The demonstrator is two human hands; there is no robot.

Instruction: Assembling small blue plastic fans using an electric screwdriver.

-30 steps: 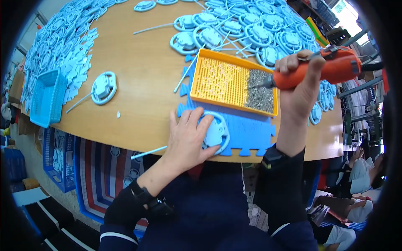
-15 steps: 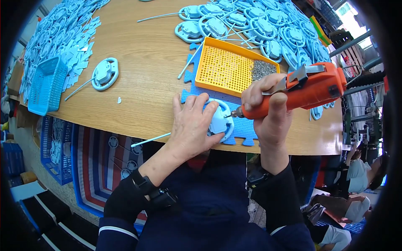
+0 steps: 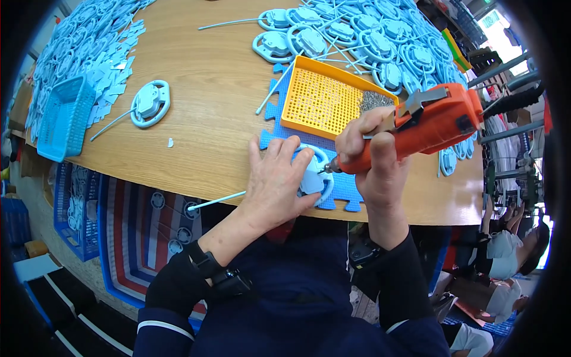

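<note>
My left hand [image 3: 275,178] presses a light blue plastic toy steering wheel [image 3: 313,179] down on a blue foam mat [image 3: 342,187]. Its fingers lie over the wheel's far side and the thumb grips the near rim. The wheel's thin rod [image 3: 217,201] sticks out to the left beneath my wrist, past the table edge. In my right hand [image 3: 380,163] is an orange electric screwdriver [image 3: 425,132], held almost level. Its bit meets the right part of the wheel's hub; the screw itself is too small to make out.
A yellow perforated tray [image 3: 318,98] with a heap of small screws [image 3: 377,102] stands beyond my hands. Many similar wheels [image 3: 380,44] pile up behind it. One loose wheel [image 3: 150,104] lies left, near a blue basket [image 3: 64,122]. A blue crate [image 3: 77,208] stands below the table.
The screwdriver has tipped slightly, with its bit lower and closer on the wheel's hub. My left hand still holds the wheel in place. The whole view has shifted a little.
</note>
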